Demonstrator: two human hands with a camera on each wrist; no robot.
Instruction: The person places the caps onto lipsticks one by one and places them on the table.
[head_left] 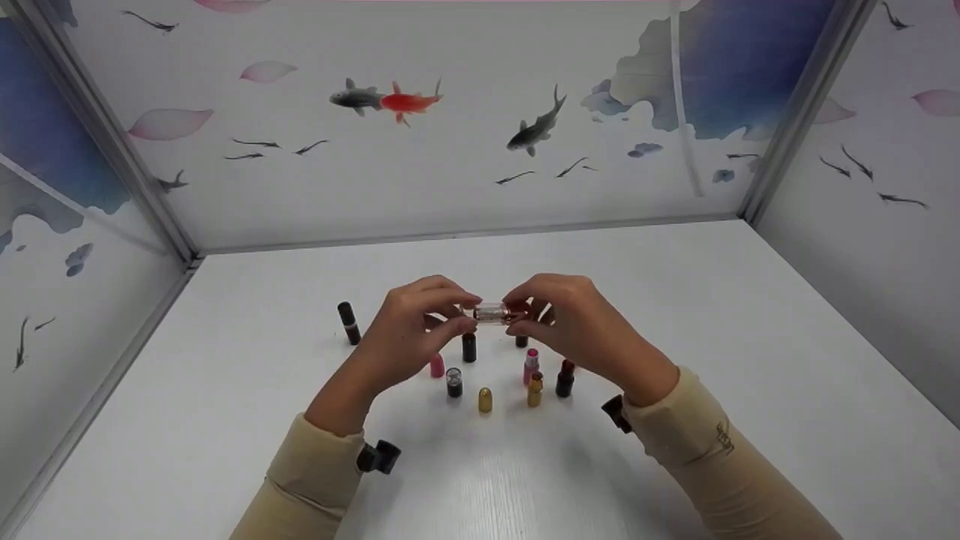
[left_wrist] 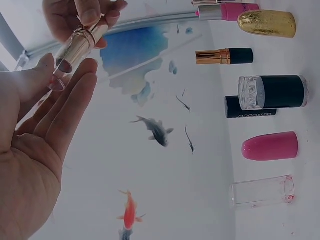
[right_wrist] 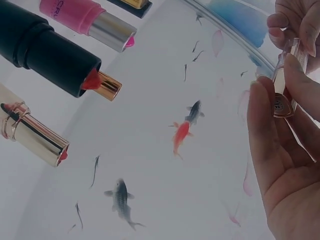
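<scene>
In the head view both hands meet above the middle of the table around a lipstick (head_left: 491, 313) with a clear cap and a shiny gold body. My left hand (head_left: 416, 322) pinches the clear cap end between thumb and fingers. At the opposite end, my right hand (head_left: 574, 311) pinches the gold base. The left wrist view has the lipstick (left_wrist: 76, 49) tilted, the clear part toward the left hand (left_wrist: 35, 130). From the right wrist, a round label shows on the base of the lipstick (right_wrist: 283, 105), between the fingers of the right hand (right_wrist: 290, 165).
Below the hands stand a pink cap (head_left: 437, 366), a black cap with clear top (head_left: 454, 382), a gold cap (head_left: 485, 400), and uncapped pink (head_left: 532, 367), gold (head_left: 535, 391) and black (head_left: 565, 382) lipsticks. A black tube (head_left: 349, 322) stands left; a clear cap (left_wrist: 262, 192) stands too. Printed panels surround the table.
</scene>
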